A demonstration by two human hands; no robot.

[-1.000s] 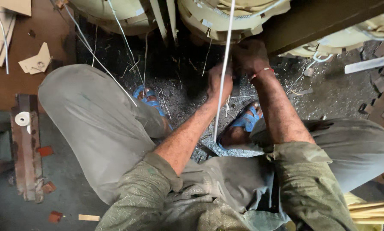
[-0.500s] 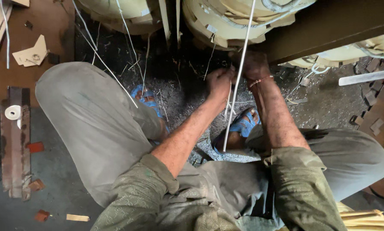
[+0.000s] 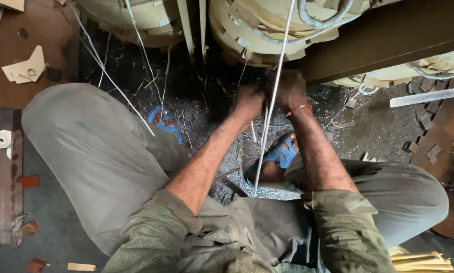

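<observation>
Squatting on gritty dark floor [image 3: 206, 116], you have 2 fists up at base of paper-wrapped coil [image 3: 267, 30]. Left hand [image 3: 248, 102] closed tight, likely on white strip [image 3: 271, 108]; grip itself hidden. Right hand [image 3: 287, 90] curled shut beside it, touching same strip. Strip thin, flat, stiff, running from coil down between your knees. Coil wrap: tan, layered, ragged edges. Judged mid-job: strip not yet free.

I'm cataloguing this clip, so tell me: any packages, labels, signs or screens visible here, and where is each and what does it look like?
No packages, labels, signs or screens show.
Closest things: a white tape roll on a rusty bar at the left edge.
Tan cardboard scraps on the brown floor, upper left.
</observation>
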